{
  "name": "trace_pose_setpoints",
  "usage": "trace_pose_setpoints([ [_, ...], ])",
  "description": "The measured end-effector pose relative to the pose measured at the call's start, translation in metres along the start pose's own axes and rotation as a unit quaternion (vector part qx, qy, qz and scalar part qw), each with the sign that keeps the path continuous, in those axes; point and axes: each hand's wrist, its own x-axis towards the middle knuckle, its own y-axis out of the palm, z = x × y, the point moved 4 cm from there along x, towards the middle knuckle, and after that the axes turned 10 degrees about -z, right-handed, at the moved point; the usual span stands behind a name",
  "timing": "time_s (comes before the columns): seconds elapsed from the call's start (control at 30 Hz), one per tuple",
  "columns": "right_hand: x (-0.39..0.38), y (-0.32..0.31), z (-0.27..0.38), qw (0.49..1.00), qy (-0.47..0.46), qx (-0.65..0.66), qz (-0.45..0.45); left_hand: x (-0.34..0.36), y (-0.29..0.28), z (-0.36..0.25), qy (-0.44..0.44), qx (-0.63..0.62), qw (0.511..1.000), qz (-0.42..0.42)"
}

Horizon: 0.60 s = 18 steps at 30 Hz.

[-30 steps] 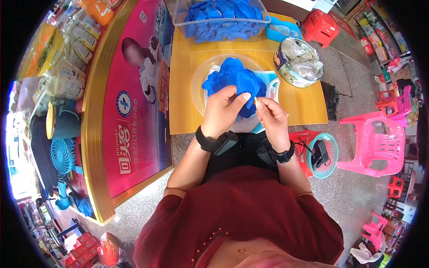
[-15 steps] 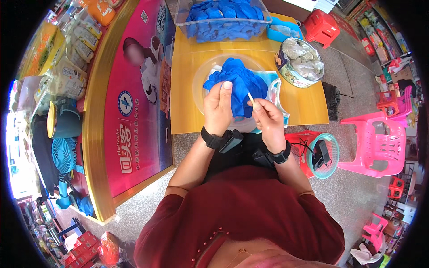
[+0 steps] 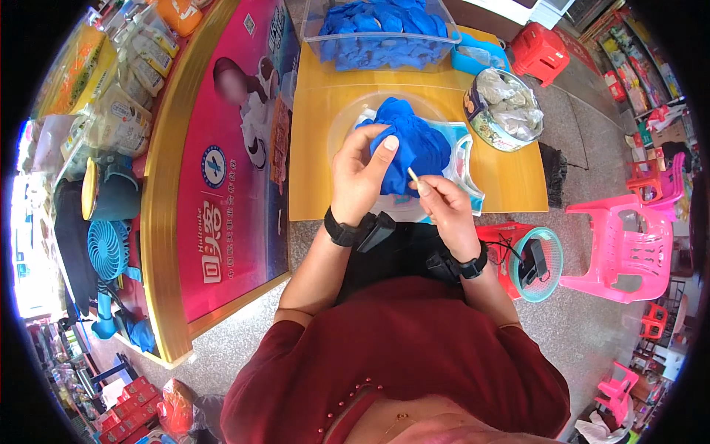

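My left hand [image 3: 361,170] is closed on a bunched piece of blue cloth [image 3: 418,144], with the thumb pressed on its near side. A short, pale, thin stick [image 3: 412,175] is pinched between the thumb and fingers of my right hand [image 3: 449,209]; its tip is close to the cloth's lower right edge. Whether the tip touches the cloth I cannot tell. Beneath the cloth lies a round translucent basin [image 3: 342,118], mostly covered. A white and light-blue item [image 3: 464,164] sticks out to the right of the cloth.
On the yellow table [image 3: 314,189] stand a clear box [image 3: 310,38] full of blue pieces, a blue tray [image 3: 462,63] and a round tin [image 3: 484,126] with plastic-wrapped contents. A pink-panelled counter [image 3: 222,274] runs along the left. Right are a basket [image 3: 556,255] and a pink chair [image 3: 625,244].
My left thumb has come down onto the cloth, and the cloth has shifted slightly. My right hand still pinches the stick, a little lower. The whole view has shifted slightly.
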Motion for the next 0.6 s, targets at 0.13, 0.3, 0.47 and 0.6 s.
trace_pose_setpoints([
  [0.13,-0.002,0.006,-0.006,1.0,-0.005,-0.019,0.016,-0.002,-0.004,0.002,-0.021,-0.01,0.999,-0.032],
  [0.3,-0.002,0.01,-0.007,0.992,0.061,0.109,-0.02,-0.006,0.001,0.001,-0.034,-0.095,0.993,-0.056],
  [0.47,-0.006,0.014,0.001,0.988,0.061,0.141,-0.023,-0.01,0.003,0.003,-0.008,-0.091,0.991,-0.098],
  [0.6,-0.005,0.011,-0.001,0.986,0.079,0.144,0.001,-0.001,-0.004,0.004,0.027,-0.024,0.999,-0.036],
])
